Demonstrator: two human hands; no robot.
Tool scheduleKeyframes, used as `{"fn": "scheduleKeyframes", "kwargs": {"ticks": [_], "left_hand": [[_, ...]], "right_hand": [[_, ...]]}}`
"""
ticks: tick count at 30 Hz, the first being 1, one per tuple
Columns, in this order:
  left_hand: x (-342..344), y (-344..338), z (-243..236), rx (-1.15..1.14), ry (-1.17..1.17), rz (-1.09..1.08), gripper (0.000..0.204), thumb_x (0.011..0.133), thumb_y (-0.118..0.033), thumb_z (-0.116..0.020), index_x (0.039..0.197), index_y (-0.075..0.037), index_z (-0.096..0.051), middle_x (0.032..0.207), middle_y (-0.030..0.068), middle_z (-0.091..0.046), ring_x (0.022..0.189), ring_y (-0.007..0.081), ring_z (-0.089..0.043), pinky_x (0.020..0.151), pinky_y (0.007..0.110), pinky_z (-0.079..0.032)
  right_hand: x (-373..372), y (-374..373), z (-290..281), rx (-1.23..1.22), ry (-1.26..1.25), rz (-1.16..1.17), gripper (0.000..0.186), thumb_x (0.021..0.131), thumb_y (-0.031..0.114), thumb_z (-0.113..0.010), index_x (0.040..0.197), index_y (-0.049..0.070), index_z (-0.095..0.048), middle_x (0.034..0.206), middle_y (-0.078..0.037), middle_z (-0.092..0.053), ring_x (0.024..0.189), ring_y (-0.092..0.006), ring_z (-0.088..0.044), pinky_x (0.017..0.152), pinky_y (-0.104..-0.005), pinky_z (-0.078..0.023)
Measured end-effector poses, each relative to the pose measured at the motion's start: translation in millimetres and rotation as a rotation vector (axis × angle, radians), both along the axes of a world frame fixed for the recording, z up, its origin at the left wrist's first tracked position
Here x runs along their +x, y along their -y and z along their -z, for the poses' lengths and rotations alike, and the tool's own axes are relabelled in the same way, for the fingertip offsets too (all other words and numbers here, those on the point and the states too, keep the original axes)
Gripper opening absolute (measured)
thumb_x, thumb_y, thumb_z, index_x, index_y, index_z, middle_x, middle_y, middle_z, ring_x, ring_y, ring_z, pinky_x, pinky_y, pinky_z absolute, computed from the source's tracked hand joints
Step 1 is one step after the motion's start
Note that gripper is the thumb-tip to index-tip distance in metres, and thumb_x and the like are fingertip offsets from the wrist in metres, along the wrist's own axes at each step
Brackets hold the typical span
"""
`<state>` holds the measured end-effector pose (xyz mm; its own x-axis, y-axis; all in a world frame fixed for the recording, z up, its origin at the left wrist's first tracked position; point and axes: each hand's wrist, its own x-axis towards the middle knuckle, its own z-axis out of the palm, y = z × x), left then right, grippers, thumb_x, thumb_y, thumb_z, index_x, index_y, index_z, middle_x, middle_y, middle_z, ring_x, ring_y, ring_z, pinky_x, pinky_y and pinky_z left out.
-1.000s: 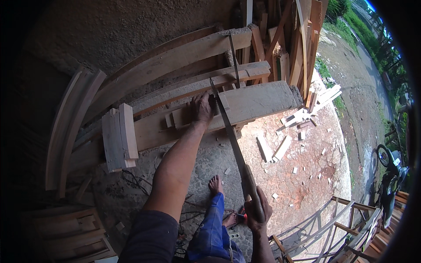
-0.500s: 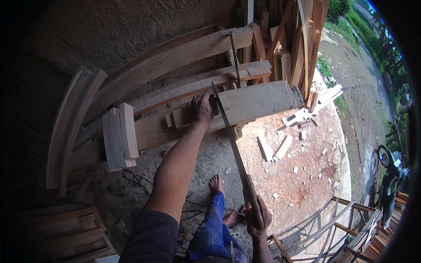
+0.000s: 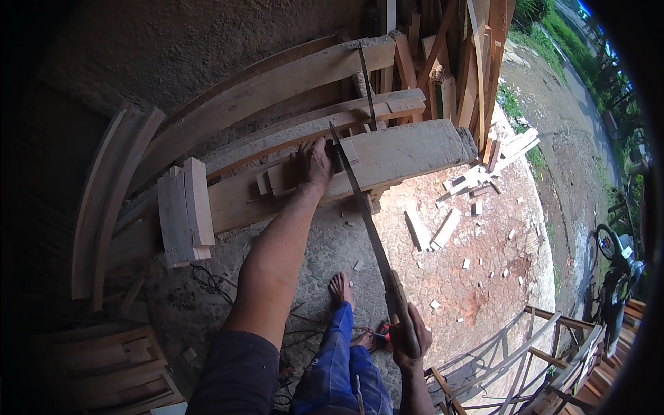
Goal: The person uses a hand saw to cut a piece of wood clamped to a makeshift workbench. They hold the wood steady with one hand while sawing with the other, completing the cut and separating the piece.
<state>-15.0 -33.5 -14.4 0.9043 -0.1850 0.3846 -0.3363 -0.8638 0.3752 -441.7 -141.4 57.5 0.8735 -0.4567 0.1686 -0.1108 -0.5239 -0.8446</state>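
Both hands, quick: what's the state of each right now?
Left hand: on a pale rectangular wooden block; grip cannot be told.
Right hand: closed, holding a long grey metal handsaw.

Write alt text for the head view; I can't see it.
The right hand grips a handsaw slanting across a thick plank; the left hand rests on a wood piece, left of the handsaw. Small offcuts lie scattered on the sunlit floor.

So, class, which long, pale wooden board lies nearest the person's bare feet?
The wide, flat, pale wooden plank under the left hand; the other long boards lie farther from the feet.
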Motion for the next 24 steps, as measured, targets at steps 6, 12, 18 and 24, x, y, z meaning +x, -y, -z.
{"fn": "scheduleKeyframes", "kwargs": {"ticks": [6, 12, 18, 24], "left_hand": [[-6.4, 9.9, -13.1, -0.034, -0.004, 0.043, 0.010, 0.084, -0.017, -0.059, 0.089, -0.008, -0.060, 0.091, 0.0139, -0.067, 0.100, 0.0370, -0.060, 0.088, 0.054, -0.042], [-4.7, 6.6, -9.0, -0.092, -0.030, 0.050, 0.009, 0.086, -0.016, -0.058, 0.089, -0.008, -0.061, 0.092, 0.0141, -0.067, 0.099, 0.0355, -0.061, 0.086, 0.051, -0.044], [-6.1, 7.7, -13.1, 0.033, -0.058, -0.031, 0.011, 0.085, -0.016, -0.058, 0.090, -0.008, -0.062, 0.091, 0.0143, -0.067, 0.098, 0.0353, -0.062, 0.087, 0.050, -0.044], [6.5, 7.8, -3.1, 0.026, -0.107, 0.062, 0.014, 0.080, -0.015, -0.063, 0.092, -0.007, -0.063, 0.091, 0.0147, -0.067, 0.099, 0.0357, -0.062, 0.088, 0.051, -0.044]], "right_hand": [[53.7, 0.1, -6.1, -0.142, 0.042, -0.021, 0.058, 0.084, 0.014, -0.075, 0.136, 0.001, -0.052, 0.108, -0.017, -0.072, 0.092, -0.0272, -0.073, 0.079, -0.0343, -0.057], [131.0, -0.6, 3.9, 0.133, 0.041, -0.037, 0.059, 0.082, 0.012, -0.076, 0.136, 0.007, -0.054, 0.113, -0.016, -0.069, 0.094, -0.0236, -0.071, 0.081, -0.0337, -0.056], [-40.1, -0.6, 4.7, -0.040, -0.145, 0.007, 0.052, 0.084, 0.026, -0.074, 0.129, 0.005, -0.060, 0.104, -0.015, -0.072, 0.088, -0.0250, -0.073, 0.074, -0.0346, -0.057], [173.2, 3.2, 2.6, 0.141, 0.135, -0.111, 0.058, 0.084, 0.011, -0.072, 0.138, 0.006, -0.052, 0.116, -0.019, -0.069, 0.093, -0.0301, -0.072, 0.076, -0.0351, -0.057]]}}
